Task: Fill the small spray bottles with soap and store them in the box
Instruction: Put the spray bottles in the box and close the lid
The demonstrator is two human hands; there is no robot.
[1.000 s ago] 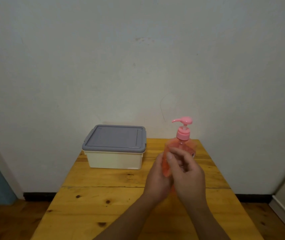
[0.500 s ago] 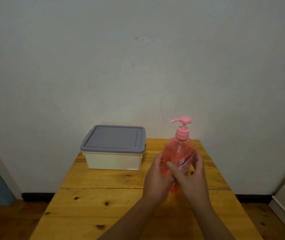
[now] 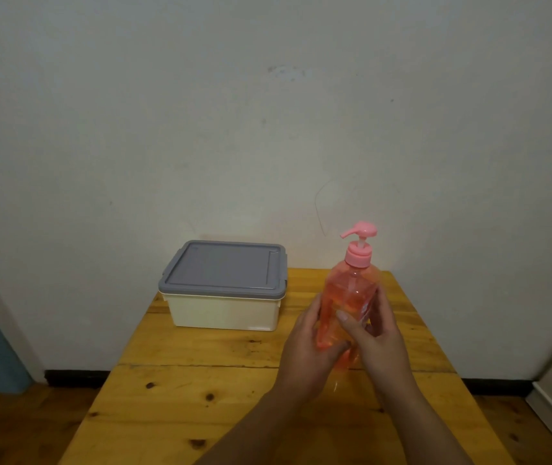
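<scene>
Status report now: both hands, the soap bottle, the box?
Left hand and right hand both grip soap bottle, upright, pump on. Box lid closed. No small spray bottles in view.

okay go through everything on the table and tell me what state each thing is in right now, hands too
Soap bottle: upright, pump cap on, partly full of pink liquid.
Box: grey lid shut.
Left hand: wrapped on the bottle's lower left side.
Right hand: wrapped on its right side.
Table: carries both.

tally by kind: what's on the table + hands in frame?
Soap bottle: 1
Box with lid: 1
Hands: 2, left hand and right hand, both on the bottle
Small spray bottles: 0 visible
Total: 4
</scene>
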